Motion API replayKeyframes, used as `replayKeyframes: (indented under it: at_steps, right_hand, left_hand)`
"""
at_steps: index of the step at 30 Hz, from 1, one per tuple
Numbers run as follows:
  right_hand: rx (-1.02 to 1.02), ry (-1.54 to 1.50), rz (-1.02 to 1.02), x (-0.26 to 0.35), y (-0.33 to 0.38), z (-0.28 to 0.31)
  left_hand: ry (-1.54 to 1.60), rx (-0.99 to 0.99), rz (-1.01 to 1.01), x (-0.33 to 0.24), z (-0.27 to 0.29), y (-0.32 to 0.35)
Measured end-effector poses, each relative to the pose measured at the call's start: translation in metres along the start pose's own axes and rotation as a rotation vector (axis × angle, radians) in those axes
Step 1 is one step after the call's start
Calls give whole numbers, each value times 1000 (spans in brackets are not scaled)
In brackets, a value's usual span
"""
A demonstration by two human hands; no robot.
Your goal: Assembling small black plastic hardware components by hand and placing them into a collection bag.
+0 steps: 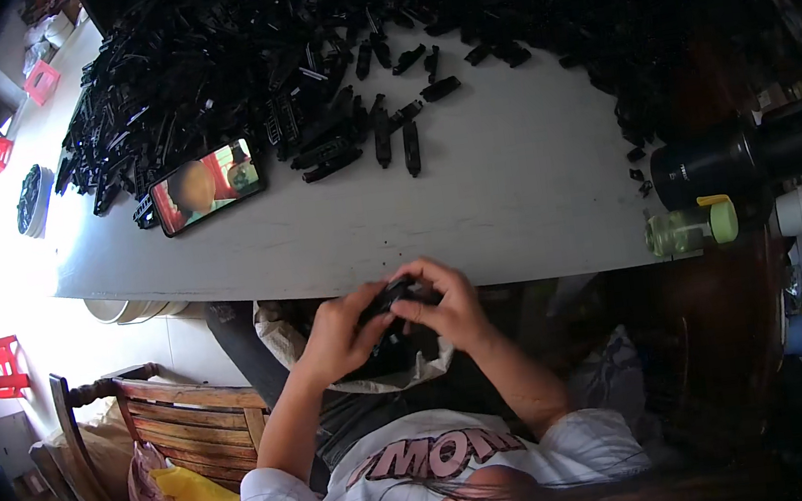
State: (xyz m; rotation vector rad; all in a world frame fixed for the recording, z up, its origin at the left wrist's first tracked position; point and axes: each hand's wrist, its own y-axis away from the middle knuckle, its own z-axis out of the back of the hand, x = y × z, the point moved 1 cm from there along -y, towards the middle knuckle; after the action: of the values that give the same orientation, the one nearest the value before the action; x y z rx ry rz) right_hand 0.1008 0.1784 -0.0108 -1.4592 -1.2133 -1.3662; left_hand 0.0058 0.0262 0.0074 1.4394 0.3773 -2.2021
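Between my two hands, at the table's near edge, is a small black plastic part (pixel 392 295); its exact kind is hard to make out. My left hand (pixel 339 333) closes on it from the left, thumb and fingers pressed in. From the right, my right hand (pixel 448 303) grips the same part, with its thumb across it. Below them, an open pale bag (pixel 405 380) lies over my lap, with dark pieces inside. Similar long black plastic parts (pixel 412 149) lie loose on the grey table (pixel 513 187) beyond my hands.
A large heap of black parts (pixel 189 76) covers the table's far side. A phone (pixel 208 186) showing a video lies at left. On the right are a green-lidded bottle (pixel 694 228) and a black cylinder (pixel 706 168). A wooden chair (pixel 190 407) stands at my left.
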Motion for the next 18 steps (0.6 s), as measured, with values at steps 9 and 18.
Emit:
replayKeyframes:
  at_steps: [9,18]
  right_hand:
    - [-350,591,255,34,-91,70]
    - [-484,1354,442,3,-177,143]
  left_hand:
    - [-581,-286,-278,-3,19,-75]
    - [-1072,-167,-459,15,-23,-164]
